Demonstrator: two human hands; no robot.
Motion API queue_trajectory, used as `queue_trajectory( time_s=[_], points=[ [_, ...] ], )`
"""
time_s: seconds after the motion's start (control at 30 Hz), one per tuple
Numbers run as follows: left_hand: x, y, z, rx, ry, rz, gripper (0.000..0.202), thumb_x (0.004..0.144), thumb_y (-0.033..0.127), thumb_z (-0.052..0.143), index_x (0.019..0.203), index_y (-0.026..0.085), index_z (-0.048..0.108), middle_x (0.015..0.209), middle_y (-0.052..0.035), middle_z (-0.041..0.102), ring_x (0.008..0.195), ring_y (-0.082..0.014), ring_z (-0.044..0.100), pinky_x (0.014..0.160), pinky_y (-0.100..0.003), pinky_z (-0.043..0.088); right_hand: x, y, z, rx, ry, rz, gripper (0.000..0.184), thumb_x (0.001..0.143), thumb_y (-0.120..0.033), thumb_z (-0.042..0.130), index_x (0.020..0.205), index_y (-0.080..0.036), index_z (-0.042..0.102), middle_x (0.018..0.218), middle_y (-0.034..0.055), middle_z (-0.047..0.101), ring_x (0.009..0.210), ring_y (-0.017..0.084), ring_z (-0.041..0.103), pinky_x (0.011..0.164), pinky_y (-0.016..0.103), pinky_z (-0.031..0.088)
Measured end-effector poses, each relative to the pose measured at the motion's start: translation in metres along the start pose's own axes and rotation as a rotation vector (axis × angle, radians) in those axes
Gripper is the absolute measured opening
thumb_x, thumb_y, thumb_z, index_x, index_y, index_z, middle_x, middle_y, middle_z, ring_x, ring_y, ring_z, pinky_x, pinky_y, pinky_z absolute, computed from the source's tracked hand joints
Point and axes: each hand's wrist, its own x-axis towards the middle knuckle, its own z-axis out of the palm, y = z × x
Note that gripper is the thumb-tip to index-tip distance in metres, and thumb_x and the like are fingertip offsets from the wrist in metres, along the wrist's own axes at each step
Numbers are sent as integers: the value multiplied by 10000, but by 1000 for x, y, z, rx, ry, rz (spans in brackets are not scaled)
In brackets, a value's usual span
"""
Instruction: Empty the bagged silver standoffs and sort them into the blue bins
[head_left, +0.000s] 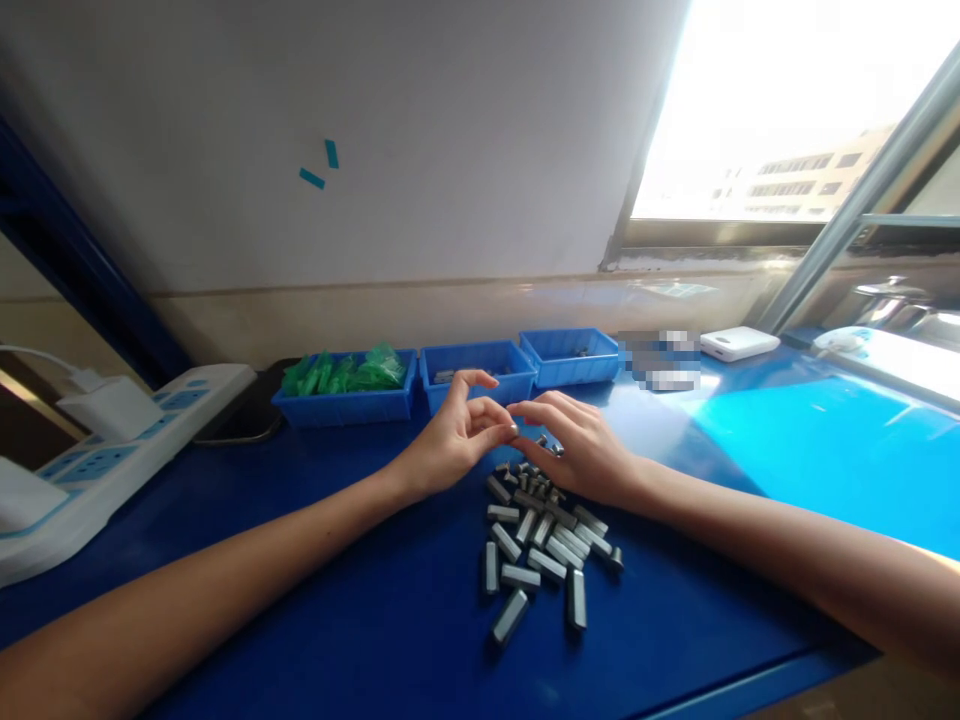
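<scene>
My left hand is closed in a pinch, with a small metal part just showing at the thumb and fingertips. Meeting it from the other side, my right hand has its thumb and index finger curled round the same spot; what lies between them is mostly hidden. Just below the hands is a loose pile of silver hex standoffs, lying at various angles on the blue table. Small screws are heaped at the pile's far side, partly behind my right hand.
Along the wall stand a blue bin with green plastic bags, a blue bin with metal parts and another blue bin. A white power strip lies at left. A white box sits at back right, below the window.
</scene>
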Motion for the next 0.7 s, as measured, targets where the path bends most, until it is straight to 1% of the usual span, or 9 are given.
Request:
queue_trajectory(
  time_s=[0.17,0.3,0.37,0.43,0.47,0.53,0.6,0.63,0.7],
  points=[
    [0,0,-2,-42,-31,-32,475,799,272,654,1098,258,285,849,39,594,795,-104,616,770,-264,490,0,0,-1,11,-56,-50,135,913,-255,492,993,-187,577,826,55,647,747,159,590,647,278,480],
    [0,-1,-10,115,-39,-19,242,839,249,582,1038,195,454,850,5,598,770,-107,593,741,-254,481,11,5,-18,-38,110,-52,54,873,-239,536,895,-219,581,787,39,651,708,158,592,652,295,481],
    [1,0,-16,296,-56,-25,135,853,241,545,959,159,562,822,-11,590,687,-98,547,645,-225,456,20,17,-29,-127,236,37,46,864,-254,547,885,-235,583,788,42,650,732,175,598,693,323,489],
    [1,2,-23,446,-140,-12,147,850,223,538,937,149,631,836,-23,583,618,-82,489,566,-204,414,26,38,-38,-258,273,189,93,874,-282,532,923,-231,592,814,60,649,777,201,598,725,348,488],
    [2,3,-27,496,-212,7,164,846,215,543,952,155,653,862,-28,582,607,-78,476,555,-200,405,27,50,-41,-326,225,258,138,880,-296,520,969,-221,595,838,71,650,807,216,595,741,360,484],
    [3,7,-32,562,-372,59,193,847,205,550,986,176,680,924,-42,580,645,-82,496,588,-202,420,24,72,-44,-430,27,361,246,873,-339,530,1067,-200,591,909,90,655,876,249,587,763,388,478],
    [4,9,-35,599,-471,97,197,867,209,536,987,189,691,948,-51,578,712,-97,531,639,-206,439,17,84,-45,-440,-147,403,282,864,-373,544,1079,-202,605,948,92,651,916,263,579,779,402,478],
    [4,9,-35,612,-478,108,194,880,214,521,965,185,693,937,-52,577,723,-101,538,646,-205,440,13,85,-46,-434,-172,410,277,863,-378,546,1065,-204,618,979,97,644,949,271,571,798,413,477],
    [3,9,-34,639,-452,121,197,901,229,494,909,170,681,908,-48,575,708,-98,536,633,-198,435,9,76,-49,-426,-102,405,255,868,-365,541,1037,-200,637,1074,119,611,1044,291,534,855,442,462]
  ],
)
